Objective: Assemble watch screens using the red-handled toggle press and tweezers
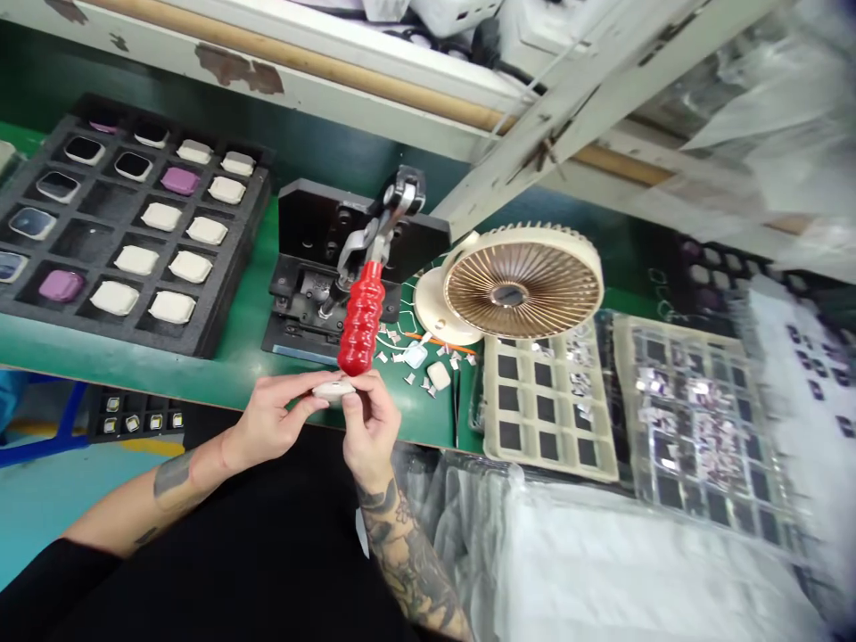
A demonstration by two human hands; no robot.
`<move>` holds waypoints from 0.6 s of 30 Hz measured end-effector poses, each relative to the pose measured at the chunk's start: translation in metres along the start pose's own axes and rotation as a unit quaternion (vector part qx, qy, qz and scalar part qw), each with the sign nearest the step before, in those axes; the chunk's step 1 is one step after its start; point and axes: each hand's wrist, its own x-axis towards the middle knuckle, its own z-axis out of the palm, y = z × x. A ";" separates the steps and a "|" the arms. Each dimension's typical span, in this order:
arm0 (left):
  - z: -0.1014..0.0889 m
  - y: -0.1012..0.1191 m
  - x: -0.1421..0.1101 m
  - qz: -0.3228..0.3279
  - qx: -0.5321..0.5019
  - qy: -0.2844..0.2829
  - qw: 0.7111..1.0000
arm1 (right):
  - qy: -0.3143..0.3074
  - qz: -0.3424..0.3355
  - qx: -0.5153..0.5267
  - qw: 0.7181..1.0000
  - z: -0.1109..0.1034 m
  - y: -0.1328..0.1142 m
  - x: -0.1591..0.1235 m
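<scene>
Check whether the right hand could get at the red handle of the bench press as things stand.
Probably yes: nothing stands between the right hand and the red handle just above it. That hand is, however, pinching a white piece together with the left hand.

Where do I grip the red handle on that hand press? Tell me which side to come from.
Grip the red handle around its ribbed middle, probably best from the near side. Its bulging shape suits a wrapped grip, and it slants down from the hand press toward the person. Its free end sits just above the left hand and right hand, which hold a small white piece.
</scene>
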 end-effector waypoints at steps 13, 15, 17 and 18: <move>-0.015 -0.005 0.017 -0.211 -0.325 0.095 0.917 | 0.032 -0.288 -0.242 0.926 -0.011 -0.074 0.116; -0.020 -0.004 0.015 -0.208 -0.325 0.092 0.918 | -0.017 -0.358 -0.227 0.906 -0.002 -0.096 0.134; -0.023 -0.006 0.013 -0.195 -0.312 0.101 0.925 | -0.023 -0.437 -0.174 0.882 0.007 -0.118 0.145; -0.025 -0.008 0.012 -0.187 -0.305 0.106 0.928 | -0.003 -0.454 -0.151 0.878 0.010 -0.127 0.148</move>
